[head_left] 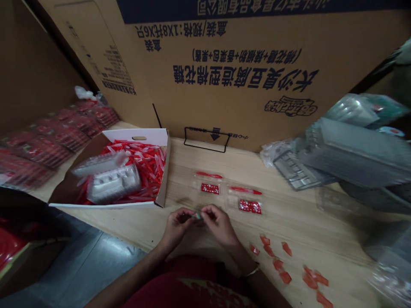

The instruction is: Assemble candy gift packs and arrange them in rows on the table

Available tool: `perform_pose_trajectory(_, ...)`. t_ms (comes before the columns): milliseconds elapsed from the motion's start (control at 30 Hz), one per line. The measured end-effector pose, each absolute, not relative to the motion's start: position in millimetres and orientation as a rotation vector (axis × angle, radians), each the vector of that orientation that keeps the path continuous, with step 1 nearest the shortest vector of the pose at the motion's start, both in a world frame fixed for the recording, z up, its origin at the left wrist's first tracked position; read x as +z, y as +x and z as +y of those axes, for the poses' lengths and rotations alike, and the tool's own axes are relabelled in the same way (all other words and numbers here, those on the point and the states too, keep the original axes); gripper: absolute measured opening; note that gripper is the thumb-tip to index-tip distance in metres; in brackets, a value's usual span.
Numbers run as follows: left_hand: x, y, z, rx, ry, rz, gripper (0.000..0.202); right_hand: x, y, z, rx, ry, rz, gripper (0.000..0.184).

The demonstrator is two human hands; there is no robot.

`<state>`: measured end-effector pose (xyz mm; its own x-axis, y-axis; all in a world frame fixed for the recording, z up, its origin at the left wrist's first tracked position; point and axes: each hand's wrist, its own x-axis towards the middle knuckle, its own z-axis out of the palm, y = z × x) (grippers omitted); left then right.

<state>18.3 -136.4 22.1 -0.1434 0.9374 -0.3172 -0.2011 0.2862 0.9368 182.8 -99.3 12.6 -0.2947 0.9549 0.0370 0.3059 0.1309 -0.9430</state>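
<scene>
My left hand (177, 226) and right hand (221, 225) meet at lower centre of the frame, pinching a small packet (197, 216) over the worktop (289, 222). It is tiny, and a loose pinch could drop it into my lap.

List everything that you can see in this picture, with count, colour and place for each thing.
large brown cardboard carton: one, brown with blue print, back of table
open white cardboard box: one, white, left
thin red plastic sticks: many, red, inside the white box
ribbed clear plastic trays: at least two, clear, on the sticks
filled clear blister trays: two, clear with red contents, just beyond the hands
small flat red pieces: about nine, red-orange, loose, near right
stacked clear plastic trays: several, greyish, right
wrapped red packs: many, red, far left
light wooden table: one, beige, under everything
small pale piece: one, colour unclear, pinched by both hands
left hand: one, centre
right hand: one, centre
</scene>
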Motion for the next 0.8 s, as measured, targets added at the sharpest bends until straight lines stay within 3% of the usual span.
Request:
perform_pose_trajectory(367, 17, 10, -128, 1.154, 0.757, 1.353, 0.026, 24, 189, -94, 0.488, -1.445, -2.638, 0.013)
perform_pose_trajectory(567, 15, 12, -128, 1.105, 0.902, 1.392, 0.023, 34, 188, -101, 1.070, -1.106, -2.340, 0.018)
perform_pose_trajectory(800, 24, 21, -125, 1.033, 0.964, 1.232, 0.023, 27, 183, -100, 1.040, -1.135, -2.112, 0.015)
